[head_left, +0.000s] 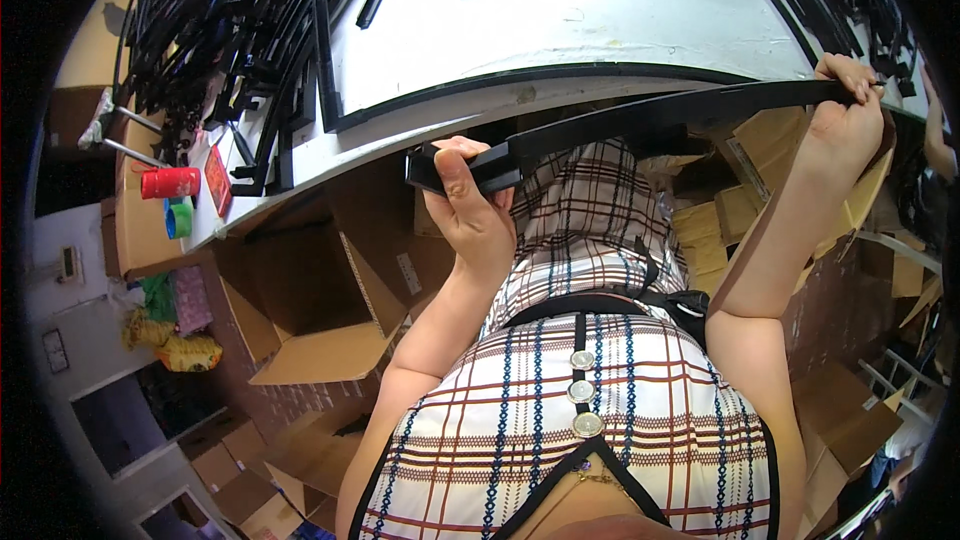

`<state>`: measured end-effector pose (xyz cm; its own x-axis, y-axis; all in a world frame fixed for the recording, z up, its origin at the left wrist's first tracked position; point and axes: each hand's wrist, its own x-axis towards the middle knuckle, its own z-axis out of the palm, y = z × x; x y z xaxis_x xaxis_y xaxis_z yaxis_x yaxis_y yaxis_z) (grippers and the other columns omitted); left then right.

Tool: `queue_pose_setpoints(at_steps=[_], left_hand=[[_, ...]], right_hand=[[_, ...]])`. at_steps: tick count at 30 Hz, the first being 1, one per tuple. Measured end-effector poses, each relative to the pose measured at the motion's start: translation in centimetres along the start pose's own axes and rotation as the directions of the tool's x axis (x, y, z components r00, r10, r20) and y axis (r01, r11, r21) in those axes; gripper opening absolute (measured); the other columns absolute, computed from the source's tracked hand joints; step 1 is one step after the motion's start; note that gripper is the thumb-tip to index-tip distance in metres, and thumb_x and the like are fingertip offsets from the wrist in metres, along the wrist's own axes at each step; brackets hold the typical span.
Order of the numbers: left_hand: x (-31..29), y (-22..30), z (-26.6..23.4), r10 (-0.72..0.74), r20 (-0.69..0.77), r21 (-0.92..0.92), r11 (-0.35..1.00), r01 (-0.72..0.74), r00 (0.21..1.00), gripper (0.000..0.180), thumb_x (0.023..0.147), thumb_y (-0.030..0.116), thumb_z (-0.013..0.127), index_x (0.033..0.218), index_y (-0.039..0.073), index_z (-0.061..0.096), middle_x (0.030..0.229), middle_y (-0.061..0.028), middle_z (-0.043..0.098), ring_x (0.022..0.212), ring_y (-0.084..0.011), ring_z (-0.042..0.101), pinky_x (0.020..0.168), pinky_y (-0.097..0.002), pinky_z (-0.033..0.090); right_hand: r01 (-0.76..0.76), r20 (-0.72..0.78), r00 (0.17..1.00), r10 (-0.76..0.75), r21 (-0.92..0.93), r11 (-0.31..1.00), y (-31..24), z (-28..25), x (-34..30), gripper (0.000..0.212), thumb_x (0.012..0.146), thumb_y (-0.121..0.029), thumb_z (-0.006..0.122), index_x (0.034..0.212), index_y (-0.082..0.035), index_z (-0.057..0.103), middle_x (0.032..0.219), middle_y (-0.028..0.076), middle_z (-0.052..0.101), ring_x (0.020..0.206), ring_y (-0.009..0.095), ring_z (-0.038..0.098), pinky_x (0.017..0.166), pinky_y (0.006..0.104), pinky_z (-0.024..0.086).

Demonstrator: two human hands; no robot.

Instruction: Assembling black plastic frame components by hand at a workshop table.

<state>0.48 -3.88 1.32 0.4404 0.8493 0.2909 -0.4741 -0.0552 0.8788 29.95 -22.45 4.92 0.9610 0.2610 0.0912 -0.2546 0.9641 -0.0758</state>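
- Black strip (680, 118): held along the near edge of the white counter (600, 10), spanning left to right between both hands.
- Left grip (470, 210): closed round the strip's blocky left end.
- Right grip (848, 100): fingers closed on its right end.
- Loose black lengths (225, 30): piled far left.
- Red cylinder (170, 183): beside green roll (178, 219), left.
- Open cardboard box (325, 352): near left, below the counter.

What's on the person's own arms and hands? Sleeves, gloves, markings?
No sleeves or gloves: left arm, right arm, left hand and right hand are bare. No watch, bracelet or cable shows. Worn: a sleeveless white plaid garment with reddish-brown and blue lines, black edging at the armholes.
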Motion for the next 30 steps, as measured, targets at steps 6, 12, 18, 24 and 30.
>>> queue_pose_setpoints(at_steps=[6, 12, 18, 24, 30], left_hand=[[0.0, -0.3, 0.2, 0.088, -0.023, -0.026, 0.996, -0.089, 0.996, 0.032, 0.098, 0.042, 0.044, 0.092, 0.011, 0.047, 0.076, -0.0017, 0.048, 0.050, -0.0071, 0.037, 0.041, -0.0195, 0.031], [0.3, -0.7, -0.3, 0.158, -0.010, 0.005, 0.987, -0.158, 0.987, 0.030, 0.098, 0.040, 0.044, 0.094, 0.011, 0.045, 0.074, -0.0024, 0.047, 0.050, -0.0068, 0.039, 0.041, -0.0185, 0.031], [1.0, -1.1, -1.0, 0.364, 0.075, 0.136, 0.918, -0.372, 0.928, 0.029, 0.099, 0.038, 0.043, 0.095, 0.010, 0.042, 0.074, -0.0044, 0.049, 0.054, -0.0091, 0.045, 0.043, -0.0186, 0.037], [1.8, -2.0, -1.9, 0.518, 0.104, 0.217, 0.821, -0.528, 0.849, 0.030, 0.098, 0.039, 0.044, 0.096, 0.009, 0.043, 0.075, -0.0058, 0.051, 0.055, -0.0104, 0.050, 0.044, -0.0181, 0.042], [2.3, -1.8, -2.1, 0.580, 0.131, 0.245, 0.767, -0.593, 0.804, 0.030, 0.098, 0.039, 0.043, 0.097, 0.009, 0.042, 0.075, -0.0062, 0.051, 0.056, -0.0112, 0.050, 0.045, -0.0180, 0.041]], right_hand=[[-0.048, 0.012, 0.999, 0.048, 0.003, 0.999, 0.2, -1.1, 0.1, 0.026, 0.100, -0.017, 0.039, 0.078, -0.004, 0.041, 0.067, 0.004, 0.043, 0.053, 0.010, 0.041, 0.052, 0.0214, 0.040], [-0.061, -0.036, 0.998, 0.060, -0.020, 0.998, 0.4, -1.4, 0.0, 0.027, 0.101, -0.021, 0.038, 0.080, -0.004, 0.040, 0.068, 0.004, 0.044, 0.054, 0.011, 0.042, 0.053, 0.0227, 0.041], [-0.081, -0.080, 0.994, 0.078, -0.031, 0.996, 0.6, -1.5, 0.2, 0.030, 0.101, -0.023, 0.036, 0.079, -0.004, 0.039, 0.066, 0.003, 0.042, 0.054, 0.012, 0.042, 0.053, 0.0235, 0.041], [-0.112, -0.139, 0.985, 0.105, -0.043, 0.993, 0.7, -2.0, 0.3, 0.033, 0.102, -0.028, 0.034, 0.079, -0.005, 0.040, 0.065, 0.002, 0.040, 0.053, 0.012, 0.041, 0.052, 0.0239, 0.040], [-0.105, -0.206, 0.974, 0.091, -0.061, 0.993, 1.2, -2.9, 1.0, 0.032, 0.102, -0.028, 0.035, 0.081, -0.005, 0.040, 0.064, 0.002, 0.039, 0.052, 0.012, 0.040, 0.052, 0.0240, 0.040]])
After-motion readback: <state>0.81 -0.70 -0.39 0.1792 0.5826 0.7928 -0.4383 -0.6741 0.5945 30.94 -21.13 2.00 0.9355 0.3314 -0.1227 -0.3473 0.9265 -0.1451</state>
